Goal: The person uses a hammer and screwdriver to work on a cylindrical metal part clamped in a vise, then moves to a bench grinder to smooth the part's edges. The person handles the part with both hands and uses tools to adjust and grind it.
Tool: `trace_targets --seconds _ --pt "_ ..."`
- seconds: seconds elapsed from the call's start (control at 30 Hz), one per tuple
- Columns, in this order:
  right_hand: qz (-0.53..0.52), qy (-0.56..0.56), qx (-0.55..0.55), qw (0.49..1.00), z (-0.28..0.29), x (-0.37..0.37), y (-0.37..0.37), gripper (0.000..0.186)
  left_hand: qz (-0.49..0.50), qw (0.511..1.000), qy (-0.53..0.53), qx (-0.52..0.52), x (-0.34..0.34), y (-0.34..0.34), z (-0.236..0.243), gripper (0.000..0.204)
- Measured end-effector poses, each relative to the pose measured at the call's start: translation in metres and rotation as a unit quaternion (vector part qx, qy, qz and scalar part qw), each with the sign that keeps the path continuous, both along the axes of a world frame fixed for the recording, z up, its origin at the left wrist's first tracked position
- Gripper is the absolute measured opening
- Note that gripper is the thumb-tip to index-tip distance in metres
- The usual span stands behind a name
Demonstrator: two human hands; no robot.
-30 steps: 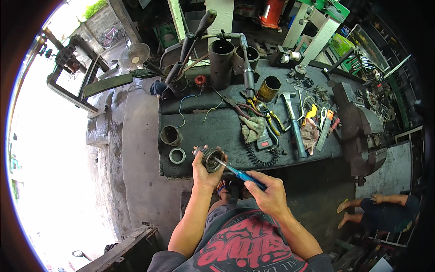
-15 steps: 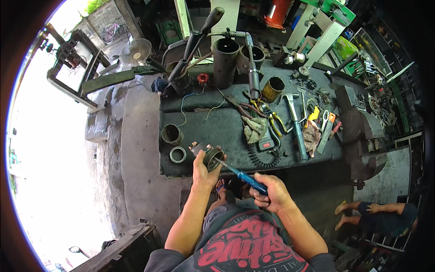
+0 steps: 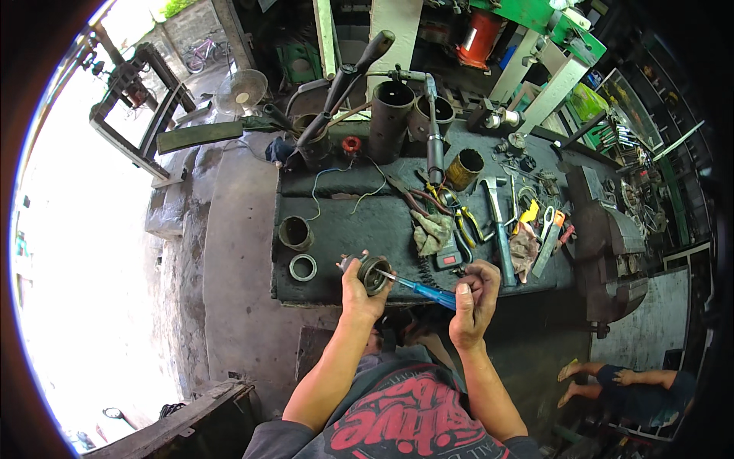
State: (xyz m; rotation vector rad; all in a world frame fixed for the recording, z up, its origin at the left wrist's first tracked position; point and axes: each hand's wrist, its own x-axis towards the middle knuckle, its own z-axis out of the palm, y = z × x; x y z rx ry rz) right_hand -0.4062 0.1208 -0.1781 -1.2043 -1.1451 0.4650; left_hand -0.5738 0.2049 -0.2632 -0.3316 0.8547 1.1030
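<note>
My left hand (image 3: 362, 300) is closed around a short, dark cylindrical metal part (image 3: 372, 280), its round mouth tilted towards the right. Small copper-coloured studs show at the part's far end. A screwdriver (image 3: 430, 291) with a clear blue handle reaches from the right, its blade tip inside the mouth. My right hand (image 3: 472, 307) is at the handle's butt end, thumb up and fingers curled; the thumb hides part of the grip. Both hands are above the bench's front edge. Nearby on the bench lie a pale metal ring (image 3: 303, 267) and an open rusty cylinder (image 3: 296, 233).
The dark workbench (image 3: 344, 229) holds a hammer (image 3: 498, 229), pliers (image 3: 468, 226), a rag (image 3: 433, 233) and a meter (image 3: 449, 258). Tall metal tubes (image 3: 390, 126) stand at its back. A bench vise (image 3: 612, 245) is at the right end. Another person (image 3: 646, 386) is at lower right.
My right hand has turned upward and shifted back along the screwdriver handle, fingers raised. The part and left hand sit slightly further right in the picture as the view shifts.
</note>
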Motion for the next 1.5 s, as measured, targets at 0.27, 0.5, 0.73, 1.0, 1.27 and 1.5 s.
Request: trace_targets --seconds 0.27,0.5,0.73,1.0,1.27,1.5 --pt "-0.057 0.003 0.006 0.998 0.012 -0.011 0.002 0.041 -0.003 0.999 -0.032 -0.007 0.013 0.002 0.003 0.028" --pt "-0.052 0.008 -0.213 0.976 0.017 0.005 -0.003 0.023 -0.012 0.999 0.029 0.005 0.008 0.004 -0.007 0.025" --pt "0.023 -0.022 -0.150 0.988 0.005 0.002 -0.009 0.037 0.002 1.000 0.025 -0.015 0.010 0.005 -0.020 0.026" --pt "0.035 -0.073 -0.120 0.990 0.008 0.011 -0.010 0.040 -0.003 1.000 0.016 -0.025 0.014 0.001 -0.026 0.024" --pt "0.139 -0.117 -0.138 0.974 0.026 0.006 -0.002 0.057 -0.010 0.998 0.043 -0.039 0.007 0.004 -0.034 0.025" --pt "0.099 -0.165 -0.272 0.943 0.037 0.003 0.005 0.061 -0.004 0.997 0.051 -0.057 0.002 0.000 -0.033 0.026"
